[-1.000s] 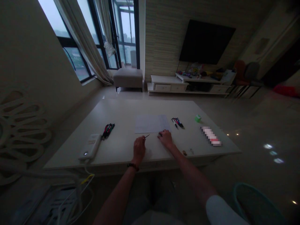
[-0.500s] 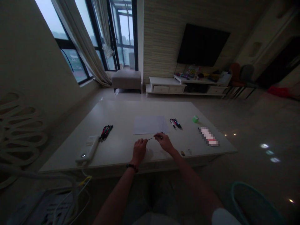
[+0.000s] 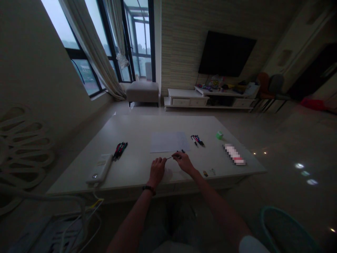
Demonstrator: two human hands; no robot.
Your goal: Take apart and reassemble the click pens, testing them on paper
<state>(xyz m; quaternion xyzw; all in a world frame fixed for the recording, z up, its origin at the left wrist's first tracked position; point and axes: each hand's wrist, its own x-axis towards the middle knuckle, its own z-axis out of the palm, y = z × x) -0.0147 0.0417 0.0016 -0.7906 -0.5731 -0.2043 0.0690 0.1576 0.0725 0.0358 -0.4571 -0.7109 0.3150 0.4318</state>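
A thin dark rod, which looks like a pen refill [image 3: 169, 158], spans the gap between my two hands just above the white table. My left hand [image 3: 157, 170] is closed around its left end. The fingertips of my right hand [image 3: 183, 163] pinch at the other end; the exact contact is too small to make out. Small dark pieces [image 3: 183, 151] show just beyond my right knuckles. Behind the hands lies a white sheet of paper [image 3: 168, 141]. Several pens [image 3: 198, 140] rest to the right of the paper.
Another bundle of pens [image 3: 120, 151] lies at the left beside a white power strip [image 3: 100, 169]. On the right are a small green object [image 3: 219, 135] and a blurred-out pink and white item [image 3: 234, 154]. Two small items, one a brown piece [image 3: 205, 173], sit near the table's front edge [image 3: 223, 176].
My right fingertips have come closer to the rod's free end, closing the small gap there. The whole view has shifted slightly; the things on the table stay where they were.
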